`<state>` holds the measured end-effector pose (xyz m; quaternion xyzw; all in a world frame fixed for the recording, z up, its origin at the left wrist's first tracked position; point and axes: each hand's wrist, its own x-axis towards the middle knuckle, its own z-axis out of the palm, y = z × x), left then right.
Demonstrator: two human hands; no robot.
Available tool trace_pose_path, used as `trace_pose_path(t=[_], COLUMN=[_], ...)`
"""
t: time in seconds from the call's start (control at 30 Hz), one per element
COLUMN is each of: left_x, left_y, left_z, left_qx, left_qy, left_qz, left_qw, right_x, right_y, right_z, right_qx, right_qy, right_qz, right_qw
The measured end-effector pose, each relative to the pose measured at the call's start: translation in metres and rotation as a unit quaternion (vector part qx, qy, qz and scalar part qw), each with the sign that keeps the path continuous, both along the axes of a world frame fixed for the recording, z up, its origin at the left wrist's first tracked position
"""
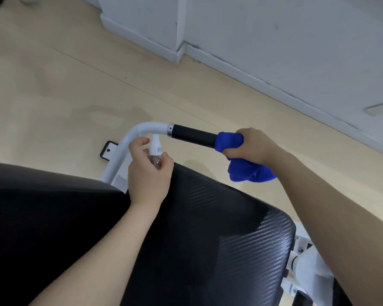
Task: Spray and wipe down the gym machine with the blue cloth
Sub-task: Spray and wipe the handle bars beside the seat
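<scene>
The gym machine has a white curved tube (137, 129) ending in a black foam handle (192, 136), above a black carbon-pattern pad (219, 228). My right hand (252, 145) grips the blue cloth (245, 166), wrapped over the outer end of the handle; part of the cloth hangs below. My left hand (148, 173) holds a small clear spray bottle (155, 151) with a white nozzle, just under the tube's bend. Most of the bottle is hidden by my fingers.
A pale wooden floor (75, 85) runs around the machine. A white wall with a baseboard (274, 85) runs diagonally at the upper right, with a socket (377, 108) low on it. The machine's black foot plate (107, 150) and white frame parts (305, 261) sit on the floor.
</scene>
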<state>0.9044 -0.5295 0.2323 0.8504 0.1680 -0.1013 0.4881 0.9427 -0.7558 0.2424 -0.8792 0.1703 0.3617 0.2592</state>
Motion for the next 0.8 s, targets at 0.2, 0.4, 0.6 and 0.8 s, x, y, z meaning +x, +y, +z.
trace_pose_path(t=[0.2, 0.4, 0.6, 0.8], left_x=[0.003, 0.004, 0.003, 0.003], left_y=[0.002, 0.001, 0.003, 0.002], left_z=[-0.001, -0.003, -0.007, -0.006], left_qx=[0.015, -0.002, 0.011, 0.01], left_qy=[-0.01, -0.005, 0.0, 0.009], left_qz=[-0.02, -0.006, -0.011, -0.007], left_qw=[1.0, 1.0, 1.0, 1.0], right_x=[0.016, 0.066, 0.068, 0.038], right_y=[0.056, 0.145, 0.089, 0.022], right_z=[-0.008, -0.034, -0.018, 0.002], right_qx=[-0.193, -0.142, 0.043, 0.051], right_qy=[-0.195, -0.214, -0.004, 0.086], right_qz=[0.272, 0.311, 0.116, 0.034], right_qw=[0.922, 0.915, 0.992, 0.994])
